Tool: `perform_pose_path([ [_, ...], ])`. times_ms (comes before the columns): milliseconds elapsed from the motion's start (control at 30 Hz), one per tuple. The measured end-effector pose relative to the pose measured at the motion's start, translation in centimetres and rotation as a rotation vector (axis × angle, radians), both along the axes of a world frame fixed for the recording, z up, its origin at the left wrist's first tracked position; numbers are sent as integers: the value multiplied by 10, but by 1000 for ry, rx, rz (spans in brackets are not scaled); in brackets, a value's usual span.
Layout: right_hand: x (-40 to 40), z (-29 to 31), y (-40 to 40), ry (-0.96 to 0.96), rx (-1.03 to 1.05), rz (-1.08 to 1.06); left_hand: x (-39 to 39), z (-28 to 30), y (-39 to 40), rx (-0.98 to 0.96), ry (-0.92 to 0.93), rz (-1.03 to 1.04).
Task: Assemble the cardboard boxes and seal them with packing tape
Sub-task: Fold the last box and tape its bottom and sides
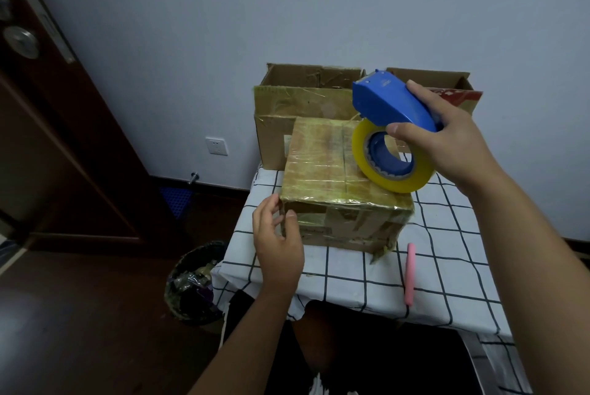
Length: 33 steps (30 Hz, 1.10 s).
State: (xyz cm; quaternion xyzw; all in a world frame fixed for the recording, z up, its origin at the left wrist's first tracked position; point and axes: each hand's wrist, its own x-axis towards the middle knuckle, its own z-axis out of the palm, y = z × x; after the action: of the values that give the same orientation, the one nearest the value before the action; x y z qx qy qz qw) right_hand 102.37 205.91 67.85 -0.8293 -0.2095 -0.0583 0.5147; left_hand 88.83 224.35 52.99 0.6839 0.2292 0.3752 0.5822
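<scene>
A closed cardboard box (322, 165), its top and sides covered in yellowish tape, sits on the checked tablecloth (367, 279). My left hand (277, 238) holds the box's near left corner, thumb on the front face and fingers round the side. My right hand (447, 139) grips a blue tape dispenser (389, 101) with a yellow roll of tape (392, 161), held just above the box's right top edge.
A larger open cardboard box (303, 107) stands behind, with another open box (453, 88) to its right. A pink pen-like tool (410, 273) lies on the cloth at the right. A bin (191, 283) with scraps stands on the floor left of the table, near a dark door (48, 123).
</scene>
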Motion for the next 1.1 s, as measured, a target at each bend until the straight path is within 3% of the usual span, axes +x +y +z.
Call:
perform_pose_path([
  [167,0,1,0,-2,-16,-2,-1,2,3,47,62,-39],
  [333,1,1,0,3,-27,13,5,10,29,435,83,-125],
  [500,2,1,0,4,-31,10,12,12,43,704,105,-108],
  [667,1,1,0,2,-32,14,13,13,42,863,155,-110],
  [900,1,2,-1,2,-39,10,21,19,30,1070,84,-25],
  [1100,1,3,-1,-5,-33,17,32,36,15,1217,77,-99],
])
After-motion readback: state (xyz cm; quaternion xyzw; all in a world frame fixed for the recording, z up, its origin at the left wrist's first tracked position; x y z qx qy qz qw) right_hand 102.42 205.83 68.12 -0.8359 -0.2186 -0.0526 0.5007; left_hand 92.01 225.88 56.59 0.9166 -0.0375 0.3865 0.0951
